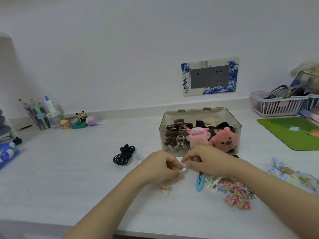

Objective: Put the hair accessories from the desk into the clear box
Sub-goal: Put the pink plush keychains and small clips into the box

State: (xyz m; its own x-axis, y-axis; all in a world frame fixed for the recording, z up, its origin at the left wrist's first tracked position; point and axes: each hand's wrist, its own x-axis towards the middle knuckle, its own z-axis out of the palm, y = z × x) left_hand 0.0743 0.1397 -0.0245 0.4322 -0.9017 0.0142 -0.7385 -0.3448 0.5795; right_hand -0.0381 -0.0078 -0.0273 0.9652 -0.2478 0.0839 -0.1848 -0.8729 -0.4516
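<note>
The clear box (pixel 200 116) stands on the white desk (pixel 69 169) with its lid down; inside are claw clips, a pink plush clip and a brown plush clip. Just in front of it my left hand (pixel 160 167) and my right hand (pixel 207 161) meet, both pinching one small pale hair clip (pixel 184 170) between the fingertips. A bundle of black hair ties (pixel 124 154) lies to the left. A blue snap clip (pixel 200 182), a floral bow (pixel 236 194), white clips (pixel 214 184), a small orange clip (pixel 166 188) and a pale blue bow (pixel 286 171) lie near my hands.
A green mat (pixel 293 133) lies at the right, behind it a pink basket (pixel 276 106) with glasses. At the back left are a pen holder (pixel 37 116) and small figurines (pixel 81 119). A double wall socket (pixel 209 76) sits above the box. The desk's front edge runs below my forearms.
</note>
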